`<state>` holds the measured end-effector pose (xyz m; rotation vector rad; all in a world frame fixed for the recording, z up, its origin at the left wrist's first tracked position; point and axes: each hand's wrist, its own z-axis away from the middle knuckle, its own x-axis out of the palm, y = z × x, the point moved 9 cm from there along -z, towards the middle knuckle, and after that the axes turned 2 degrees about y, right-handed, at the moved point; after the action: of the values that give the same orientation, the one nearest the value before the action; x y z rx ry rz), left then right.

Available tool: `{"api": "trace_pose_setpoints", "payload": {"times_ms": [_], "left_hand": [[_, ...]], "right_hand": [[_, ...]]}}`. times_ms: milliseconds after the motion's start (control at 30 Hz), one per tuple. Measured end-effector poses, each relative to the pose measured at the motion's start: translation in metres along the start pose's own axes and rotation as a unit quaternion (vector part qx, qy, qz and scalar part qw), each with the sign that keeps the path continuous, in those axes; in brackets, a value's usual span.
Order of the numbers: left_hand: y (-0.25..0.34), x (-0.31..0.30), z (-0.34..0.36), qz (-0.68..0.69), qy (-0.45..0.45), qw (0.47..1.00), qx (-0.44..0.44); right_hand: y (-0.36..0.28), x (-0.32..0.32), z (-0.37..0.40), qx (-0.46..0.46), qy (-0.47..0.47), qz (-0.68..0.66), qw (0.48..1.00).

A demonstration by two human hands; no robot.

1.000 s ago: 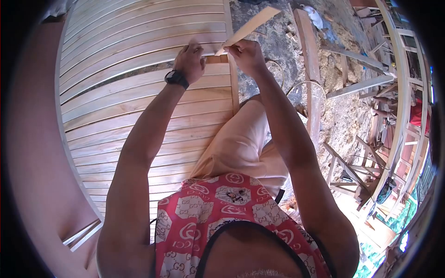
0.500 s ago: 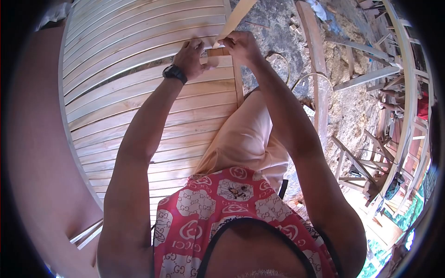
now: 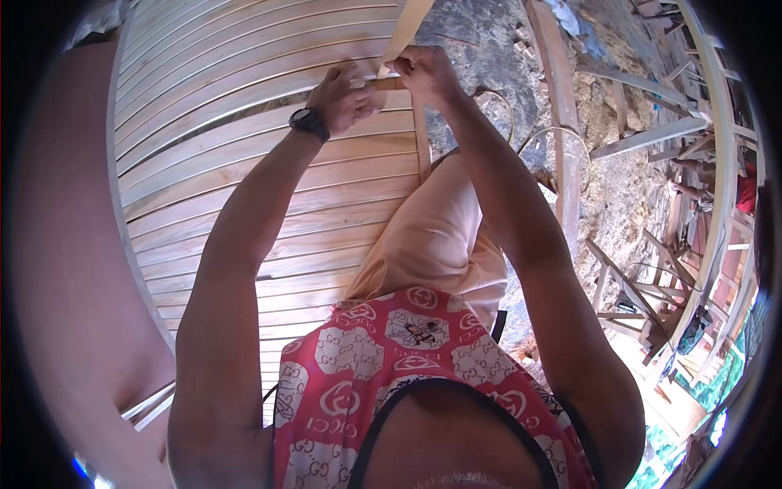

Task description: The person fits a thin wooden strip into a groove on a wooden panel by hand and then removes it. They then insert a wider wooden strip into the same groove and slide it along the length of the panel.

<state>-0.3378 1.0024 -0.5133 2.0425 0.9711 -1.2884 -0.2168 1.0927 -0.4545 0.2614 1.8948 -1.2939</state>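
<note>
A large panel of pale wooden slats [image 3: 269, 163] lies in front of me, with a dark gap between two slats near my hands. My left hand [image 3: 342, 99], with a black watch [image 3: 309, 124] on its wrist, is over the slats by this gap. Its fingers are curled, and what they grip is hidden. To its right, my right hand [image 3: 423, 73] is closed at the panel's right edge. Its thumb and fingertips pinch the lower end of a pale wooden strip [image 3: 410, 28], which slants up and away to the right.
A smooth brown surface [image 3: 69, 228] borders the panel on the left. On the rough ground at right are a long beam [image 3: 558, 106], a looped cable [image 3: 586, 143] and wooden trestles [image 3: 643, 285]. Another person in red [image 3: 745, 189] is at the far right.
My left hand has moved slightly right and its fingers have curled closer together. My right hand stays at the strip's end, barely shifted.
</note>
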Motion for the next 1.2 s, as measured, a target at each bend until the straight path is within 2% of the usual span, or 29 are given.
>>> {"api": "trace_pose_setpoints", "payload": {"times_ms": [33, 100, 200, 400, 600, 667, 800, 1000, 1133, 1200], "left_hand": [[-0.001, 0.004, 0.001, -0.001, 0.000, 1.000, -0.002], [-0.014, 0.004, 0.003, 0.064, 0.030, 0.993, -0.096], [-0.014, 0.003, 0.003, 0.064, 0.030, 0.991, -0.114], [-0.021, 0.018, 0.004, 0.090, 0.031, 0.987, -0.129], [-0.021, 0.019, 0.002, 0.086, 0.043, 0.984, -0.149], [-0.021, 0.023, 0.003, 0.071, 0.049, 0.986, -0.141], [-0.019, 0.013, 0.000, 0.057, 0.047, 0.986, -0.151], [-0.018, 0.004, 0.000, 0.063, 0.053, 0.980, -0.179], [-0.016, 0.003, -0.004, 0.073, 0.039, 0.984, -0.158], [-0.019, 0.007, -0.002, 0.067, 0.009, 0.978, -0.196]], "right_hand": [[0.000, 0.000, 0.000, 0.000, 0.002, -0.009, 1.000], [-0.001, -0.001, 0.000, -0.002, 0.001, -0.019, 1.000], [-0.002, -0.001, -0.001, -0.009, -0.005, -0.038, 0.999], [-0.003, -0.002, -0.003, -0.043, 0.011, -0.021, 0.999], [0.001, -0.001, -0.003, 0.003, -0.008, 0.006, 1.000], [0.001, -0.001, -0.003, -0.033, 0.008, -0.011, 0.999], [-0.003, -0.002, -0.003, -0.045, 0.004, 0.002, 0.999], [-0.001, -0.003, -0.002, -0.013, -0.003, -0.011, 1.000], [0.003, 0.002, -0.003, 0.000, -0.014, -0.007, 1.000], [0.003, 0.003, -0.004, 0.005, -0.015, 0.010, 1.000]]}}
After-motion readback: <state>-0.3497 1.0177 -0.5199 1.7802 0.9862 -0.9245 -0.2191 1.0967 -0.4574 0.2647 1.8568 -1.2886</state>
